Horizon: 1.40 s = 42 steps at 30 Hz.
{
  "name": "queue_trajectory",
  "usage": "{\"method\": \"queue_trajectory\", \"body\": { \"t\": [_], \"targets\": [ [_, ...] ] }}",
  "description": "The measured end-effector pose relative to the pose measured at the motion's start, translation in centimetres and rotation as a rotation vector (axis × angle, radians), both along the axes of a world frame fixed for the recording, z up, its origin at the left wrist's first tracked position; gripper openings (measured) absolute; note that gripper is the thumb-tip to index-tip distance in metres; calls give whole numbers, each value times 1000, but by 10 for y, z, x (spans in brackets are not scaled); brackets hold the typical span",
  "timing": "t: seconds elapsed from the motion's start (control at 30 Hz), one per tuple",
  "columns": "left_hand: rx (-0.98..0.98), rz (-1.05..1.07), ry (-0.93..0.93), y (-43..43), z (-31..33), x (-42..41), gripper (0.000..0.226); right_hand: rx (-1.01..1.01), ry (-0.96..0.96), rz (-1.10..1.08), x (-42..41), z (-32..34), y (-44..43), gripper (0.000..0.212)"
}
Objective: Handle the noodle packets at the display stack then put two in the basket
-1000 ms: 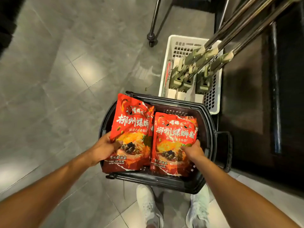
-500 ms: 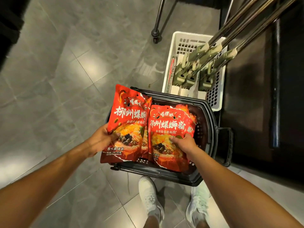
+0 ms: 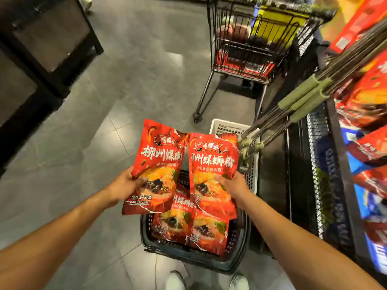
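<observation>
Both red printed noodle packets have come up out of the black plastic basket point(image 3: 240, 237); left hand point(image 3: 123, 186) grips the left packet point(image 3: 159, 160), right hand point(image 3: 235, 186) grips the right packet point(image 3: 211, 164); two more packets point(image 3: 188, 227) lie below.

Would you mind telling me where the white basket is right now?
In the head view, the white basket sits on the floor right of centre, just beyond the black basket, behind the red packet in the right hand.

The two raised red packets point(image 3: 159, 164) cover the tops of the packets in the black basket point(image 3: 240, 248) and much of its far rim. The shelf goods point(image 3: 368, 143) at right are blurred and cut off by the edge. The shopping cart's point(image 3: 251, 38) contents are indistinct.
</observation>
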<state>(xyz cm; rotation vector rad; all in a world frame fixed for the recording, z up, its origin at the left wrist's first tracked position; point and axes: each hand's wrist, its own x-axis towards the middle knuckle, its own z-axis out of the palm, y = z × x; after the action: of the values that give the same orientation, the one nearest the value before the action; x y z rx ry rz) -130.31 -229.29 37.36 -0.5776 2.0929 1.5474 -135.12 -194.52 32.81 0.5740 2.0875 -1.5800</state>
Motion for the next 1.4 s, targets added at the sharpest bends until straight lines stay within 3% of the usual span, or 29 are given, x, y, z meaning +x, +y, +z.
{"method": "queue_trajectory", "body": {
  "t": [0.3, 0.47, 0.7, 0.83, 1.07, 1.4],
  "targets": [
    [-12, 52, 295, -7, 209, -28, 17, -30, 346, -69, -34, 243, 3, 22],
    [59, 37, 451, 2, 316, -38, 21, -56, 505, -97, -26, 358, 26, 25],
    [139, -13, 639, 44, 405, -31, 21, -15, 690, -180, 12, 478, 75, 34],
    [177, -91, 710, 82, 436, -23, 26, -8, 762, -237, 55, 528, 122, 20],
    [281, -211, 813, 186, 468, 7, 27, 38, 832, -356, 159, 570, 220, 21],
    [366, -457, 836, 389, 486, 71, 24, 114, 864, -597, 326, 582, 386, 39]
  ]
}}
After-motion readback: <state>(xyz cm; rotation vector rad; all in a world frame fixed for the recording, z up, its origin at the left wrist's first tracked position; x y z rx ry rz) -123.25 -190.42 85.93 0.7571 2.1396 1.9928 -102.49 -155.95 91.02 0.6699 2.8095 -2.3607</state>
